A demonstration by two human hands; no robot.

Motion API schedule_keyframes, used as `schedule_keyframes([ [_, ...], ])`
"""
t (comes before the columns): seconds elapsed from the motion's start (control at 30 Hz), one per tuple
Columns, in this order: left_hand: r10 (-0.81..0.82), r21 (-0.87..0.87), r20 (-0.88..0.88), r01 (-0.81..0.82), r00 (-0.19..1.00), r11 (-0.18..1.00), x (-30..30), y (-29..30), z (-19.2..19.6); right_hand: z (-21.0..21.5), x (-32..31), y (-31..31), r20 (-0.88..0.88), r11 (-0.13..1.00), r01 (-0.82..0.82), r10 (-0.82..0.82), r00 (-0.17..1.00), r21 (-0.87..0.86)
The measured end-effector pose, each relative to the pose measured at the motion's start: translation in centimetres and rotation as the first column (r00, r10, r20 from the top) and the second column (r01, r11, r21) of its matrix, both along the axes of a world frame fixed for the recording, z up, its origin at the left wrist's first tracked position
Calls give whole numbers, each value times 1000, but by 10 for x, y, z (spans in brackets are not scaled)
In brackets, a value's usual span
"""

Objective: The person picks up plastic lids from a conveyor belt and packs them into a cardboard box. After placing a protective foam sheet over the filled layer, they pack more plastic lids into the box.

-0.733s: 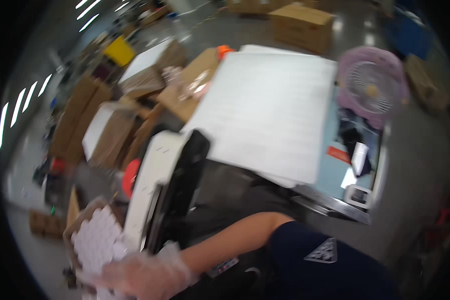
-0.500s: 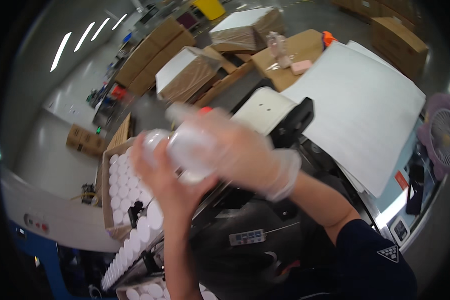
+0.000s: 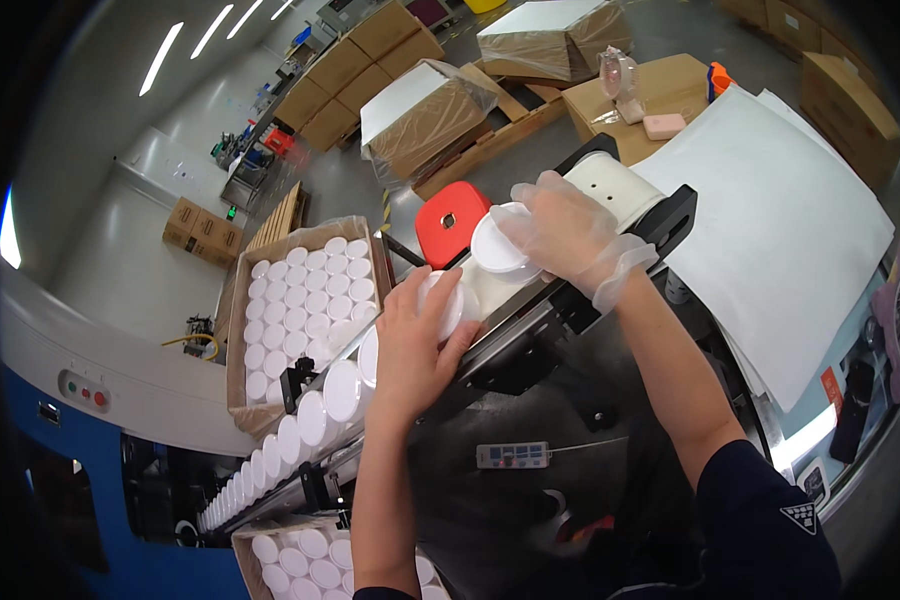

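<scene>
My right hand (image 3: 570, 232), in a thin clear plastic glove, is closed on a white round-lidded tub (image 3: 498, 245) over the pale conveyor belt (image 3: 615, 188). My left hand (image 3: 418, 340) shows no clear glove and curls round another white lidded tub (image 3: 454, 308) lower on the same line. Its fingers hide part of that tub. From my left hand a row of white round-lidded tubs (image 3: 315, 420) runs down to the lower left along a rail. A red square piece with a central hole (image 3: 435, 235) stands just beyond the belt.
Cartons of white-lidded tubs stand beyond the line (image 3: 234, 345) and at the lower edge (image 3: 247, 570). White sheets (image 3: 770, 240) cover the right-hand table. Below the belt lies a power strip (image 3: 512, 456); a blue and white machine (image 3: 60, 420) stands left.
My hands, close together and blurred before, have moved apart. The right one is farther right with a tub at the belt; the left one is lower on the line. The view has shifted.
</scene>
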State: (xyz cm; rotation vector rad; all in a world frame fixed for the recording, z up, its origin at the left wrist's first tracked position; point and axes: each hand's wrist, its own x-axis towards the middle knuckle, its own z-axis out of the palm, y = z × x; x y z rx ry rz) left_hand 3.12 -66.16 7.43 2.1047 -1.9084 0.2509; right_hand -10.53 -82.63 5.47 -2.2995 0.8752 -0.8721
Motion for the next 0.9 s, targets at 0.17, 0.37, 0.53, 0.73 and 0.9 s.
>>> schedule_keyframes([
  [0.17, -22, -34, 51, 24, 998, 999, -12, 35, -6, -1, 7, 10, -29, 997, -63, 62, 998, -44],
  [0.37, -120, -524, -223, -15, 968, 851, -37, 157, -58, -22, 10, -5, 88, 936, 29, 2, 996, -350],
  [0.53, 667, -444, -111, -637, 737, 630, -21, 350, -132, 39, -4, 35, 118, 995, -51, 60, 991, -82],
  [0.73, 982, -429, 166, -891, 85, 149, -28, 570, -138, 37, 7, 51, 659, 929, -338, 347, 668, -147],
  [0.9, 886, -317, 373, -935, -275, -156, -22, 652, -140, 32, 23, 73, 627, 916, -345, 393, 672, -204],
])
